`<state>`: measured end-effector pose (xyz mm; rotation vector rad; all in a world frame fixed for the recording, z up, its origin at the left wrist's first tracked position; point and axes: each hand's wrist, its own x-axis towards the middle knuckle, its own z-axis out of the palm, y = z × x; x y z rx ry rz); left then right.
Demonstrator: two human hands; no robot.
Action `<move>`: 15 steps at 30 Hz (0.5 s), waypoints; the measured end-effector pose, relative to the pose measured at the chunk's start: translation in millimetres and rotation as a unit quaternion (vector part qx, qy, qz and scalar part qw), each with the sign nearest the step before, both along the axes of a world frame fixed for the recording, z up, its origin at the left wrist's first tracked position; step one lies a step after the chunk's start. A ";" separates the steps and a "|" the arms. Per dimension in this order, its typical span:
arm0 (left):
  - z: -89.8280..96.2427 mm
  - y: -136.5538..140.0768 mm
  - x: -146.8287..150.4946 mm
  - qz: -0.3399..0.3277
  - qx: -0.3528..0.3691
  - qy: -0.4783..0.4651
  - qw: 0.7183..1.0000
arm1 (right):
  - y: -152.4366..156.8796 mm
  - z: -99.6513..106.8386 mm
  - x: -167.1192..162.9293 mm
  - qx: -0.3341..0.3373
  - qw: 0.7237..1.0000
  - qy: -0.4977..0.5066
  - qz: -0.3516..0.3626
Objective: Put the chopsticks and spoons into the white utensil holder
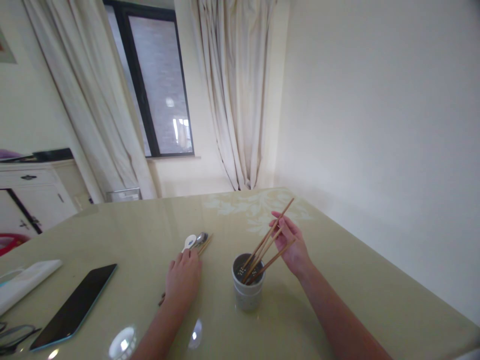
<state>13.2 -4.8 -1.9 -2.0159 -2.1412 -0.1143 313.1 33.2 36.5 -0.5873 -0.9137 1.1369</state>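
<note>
My right hand is closed in a pinch on a wooden chopstick, whose lower end reaches into a grey cup. Other chopsticks lean out of the cup towards the same hand. The cup stands upright on the table and has holes in its dark inner bottom. On the left, my left hand lies closed over a small bundle on the table. A white spoon, a metal spoon and chopsticks stick out past its fingers. Thin stick ends show below its wrist side; the palm is hidden.
A black tablet or phone lies on the glossy table at left. Beside it are a white object and eyeglasses. A wall borders the table's right edge; curtains hang behind it.
</note>
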 end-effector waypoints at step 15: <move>-14.9 8.2 4.4 -0.112 0.032 -0.211 0.971 | -7.1 -32.2 -34.5 -0.079 0.968 -0.204 0.126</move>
